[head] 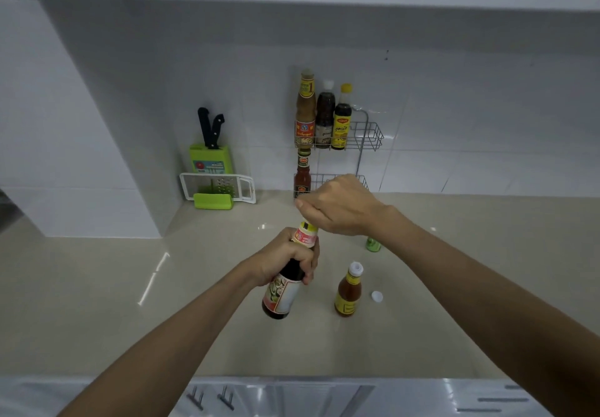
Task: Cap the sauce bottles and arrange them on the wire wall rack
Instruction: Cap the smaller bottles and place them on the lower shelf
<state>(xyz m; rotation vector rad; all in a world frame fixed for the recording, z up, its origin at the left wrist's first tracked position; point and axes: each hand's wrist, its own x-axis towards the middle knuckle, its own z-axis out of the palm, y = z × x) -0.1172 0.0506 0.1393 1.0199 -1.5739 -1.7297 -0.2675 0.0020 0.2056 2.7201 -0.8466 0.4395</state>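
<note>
My left hand (285, 259) grips the neck of a dark sauce bottle (281, 296), which is lifted off the counter and tilted. My right hand (337, 205) curls over the bottle's top and hides the cap. An orange sauce bottle (348, 293) with a yellow label stands uncapped on the counter, its white cap (377, 296) lying just to its right. A small green bottle (373, 244) is partly hidden behind my right wrist. The wire wall rack (370, 137) holds three bottles on its upper shelf and a red sauce bottle (302, 176) on the lower shelf.
A green knife block (211, 160) with two black-handled knives and a white grater (220, 187) stand against the back wall at left. The beige counter (130, 286) stretches between wall and drawer fronts (292, 397) at the near edge.
</note>
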